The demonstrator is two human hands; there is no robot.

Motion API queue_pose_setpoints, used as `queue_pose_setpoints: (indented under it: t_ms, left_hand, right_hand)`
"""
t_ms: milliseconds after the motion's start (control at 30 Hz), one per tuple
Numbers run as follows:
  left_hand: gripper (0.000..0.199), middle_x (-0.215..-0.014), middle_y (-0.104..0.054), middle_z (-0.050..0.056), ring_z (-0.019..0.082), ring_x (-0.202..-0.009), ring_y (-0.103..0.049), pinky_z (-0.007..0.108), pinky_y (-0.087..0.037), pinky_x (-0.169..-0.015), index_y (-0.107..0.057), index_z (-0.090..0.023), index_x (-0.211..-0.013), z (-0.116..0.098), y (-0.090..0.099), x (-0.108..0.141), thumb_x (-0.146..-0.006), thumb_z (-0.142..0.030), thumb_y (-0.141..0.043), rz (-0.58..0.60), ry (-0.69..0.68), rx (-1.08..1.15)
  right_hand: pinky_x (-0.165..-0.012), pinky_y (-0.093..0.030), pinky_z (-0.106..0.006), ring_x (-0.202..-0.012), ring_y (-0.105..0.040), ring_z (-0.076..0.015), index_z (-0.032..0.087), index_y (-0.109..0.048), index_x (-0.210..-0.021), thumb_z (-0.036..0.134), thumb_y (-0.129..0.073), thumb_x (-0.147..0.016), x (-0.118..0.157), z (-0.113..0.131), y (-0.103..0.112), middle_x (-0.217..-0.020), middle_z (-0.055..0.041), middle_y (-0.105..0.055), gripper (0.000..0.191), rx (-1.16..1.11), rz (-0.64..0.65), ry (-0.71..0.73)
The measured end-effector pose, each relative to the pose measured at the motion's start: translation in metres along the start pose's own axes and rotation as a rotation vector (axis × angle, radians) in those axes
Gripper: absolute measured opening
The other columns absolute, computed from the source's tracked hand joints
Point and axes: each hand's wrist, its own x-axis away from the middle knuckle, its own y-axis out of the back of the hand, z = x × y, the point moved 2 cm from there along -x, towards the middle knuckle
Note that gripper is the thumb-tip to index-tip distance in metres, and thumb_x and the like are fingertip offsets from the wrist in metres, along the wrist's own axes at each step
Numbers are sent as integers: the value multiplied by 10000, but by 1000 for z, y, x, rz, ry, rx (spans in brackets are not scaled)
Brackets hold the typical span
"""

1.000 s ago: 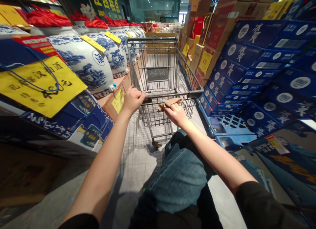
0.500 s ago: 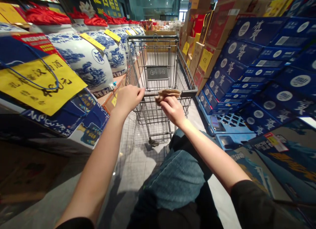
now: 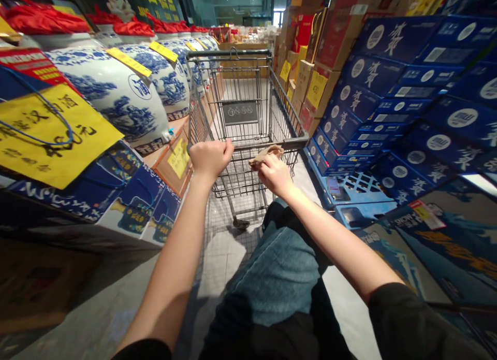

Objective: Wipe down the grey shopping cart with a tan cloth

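Your left hand (image 3: 209, 160) is curled shut around the handle bar (image 3: 295, 142) of a wire shopping cart (image 3: 229, 90), fingers wrapped over the top, while your right hand (image 3: 274, 176) pinches a scrap of tan card (image 3: 266, 154) just above the same bar. Since half a second ago, the left hand has closed into a firmer fist, and the scrap has dropped back toward the bar. Your right fingers are partly hidden behind the scrap, so whether they also touch the bar is hard to say. Below your hands, the empty basket shows a small dark plate (image 3: 239, 112) on its wire wall, and a caster (image 3: 240, 224) sits on the tiled floor (image 3: 229, 251) beyond your denim-covered knees (image 3: 279, 272). The cart stands between two displays. To your left is a row of blue-and-white porcelain jars (image 3: 116, 93) with red cloth covers (image 3: 134, 28), yellow tags (image 3: 128, 62) and a yellow hanging sign (image 3: 54, 132). To your right, blue boxes (image 3: 373, 75) rise from a blue plastic pallet (image 3: 357, 189), backed by brown cartons (image 3: 337, 33). Both displays crowd close on either side of the cart.
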Motion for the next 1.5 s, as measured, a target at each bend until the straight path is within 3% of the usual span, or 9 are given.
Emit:
queue_pose_setpoints:
  t_ms: [67,200,367,567,767,933,1133,1300,1500]
  left_hand:
    - [643,-770,-748,172,312,-772,-680,370,-400,-688,-801,-149,-797,2,-1,0,-1013,-496,-303,-20,-4,2]
    - [640,-784,-743,162,307,-793,-682,375,-415,-720,-792,-141,-809,8,-2,1,-1011,-514,-312,-21,22,17]
    - [655,-798,-751,155,313,-808,-686,386,-422,-732,-783,-148,-804,11,2,4,-1010,-513,-280,-10,29,5]
    - [594,-798,-745,146,326,-850,-685,403,-443,-775,-789,-158,-827,15,3,5,-990,-497,-330,-6,44,26]
    - [603,-783,-738,154,316,-849,-680,390,-441,-755,-781,-155,-827,15,3,5,-991,-501,-315,-11,43,16]
    - [566,-867,-749,166,332,-909,-679,416,-439,-804,-792,-163,-856,12,5,6,-979,-491,-348,38,79,59]
    - [600,-814,-745,157,310,-842,-673,393,-436,-769,-769,-164,-793,14,5,7,-998,-493,-311,-7,34,26]
    - [577,-755,-729,135,286,-795,-659,371,-427,-747,-762,-179,-782,15,3,7,-999,-487,-325,-27,4,23]
    - [581,-747,-725,147,288,-772,-646,385,-416,-725,-759,-178,-763,11,7,8,-999,-479,-321,-23,9,7]
  right_hand:
    - [-782,-470,-329,-983,-560,-241,182,-740,-963,194,-521,-1016,3,1,0,-1013,-116,-662,225,11,55,24]
    - [-839,-459,-326,-1001,-557,-224,200,-734,-1020,231,-442,-1071,5,2,5,-1034,-101,-663,298,-5,-56,-45]
    - [-787,-453,-324,-985,-562,-237,192,-732,-959,193,-503,-1024,3,5,4,-993,-101,-658,237,-33,137,-46]
    - [-860,-454,-327,-995,-544,-217,201,-719,-974,245,-440,-1078,2,-1,11,-1002,-90,-647,301,-75,-166,-68]
    - [-761,-467,-312,-1001,-548,-235,194,-733,-989,166,-570,-979,7,12,-4,-1020,-111,-656,165,-9,96,-7]
    - [-830,-459,-305,-998,-554,-212,209,-741,-1034,232,-447,-1071,8,13,4,-1002,-86,-649,297,-63,-130,-42]
    - [-742,-445,-283,-937,-557,-206,213,-737,-971,243,-505,-1049,7,17,-1,-970,-77,-664,247,-25,18,-13]
    - [-872,-474,-310,-993,-576,-209,212,-733,-1019,250,-421,-1081,5,7,8,-1009,-89,-665,321,-88,-223,-56]
    - [-735,-464,-289,-910,-573,-205,217,-727,-926,219,-519,-1022,7,16,-1,-946,-76,-678,229,-3,-73,43]
